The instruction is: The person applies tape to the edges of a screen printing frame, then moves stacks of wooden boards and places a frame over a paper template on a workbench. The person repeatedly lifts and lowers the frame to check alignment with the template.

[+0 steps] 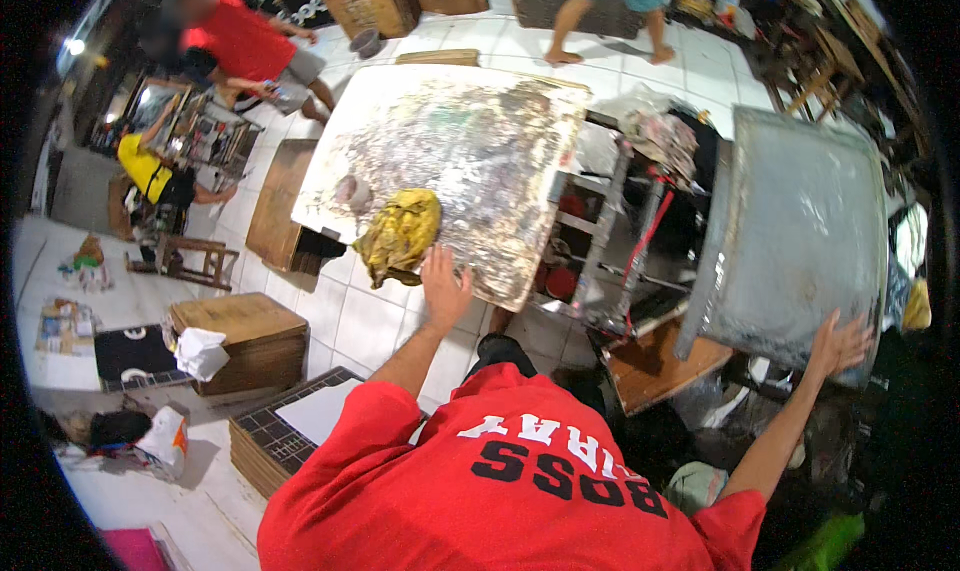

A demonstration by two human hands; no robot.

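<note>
My left hand rests at the near edge of a paint-stained white table, its fingers stretched out, with nothing in its grasp. Just beyond it lies a crumpled yellow cloth with dark stains, draped over the table's near left edge. A small cup-like container stands beside the cloth. Off to the right, my right hand has its fingers spread over the near end of a tilted grey framed panel. It appears to touch the panel's surface. Both hands hold nothing that I can see.
Between table and panel stands a metal rack with rags on top. Brown board stacks and a wooden stool are at left. People in red and yellow are far left; another person's legs show at the back.
</note>
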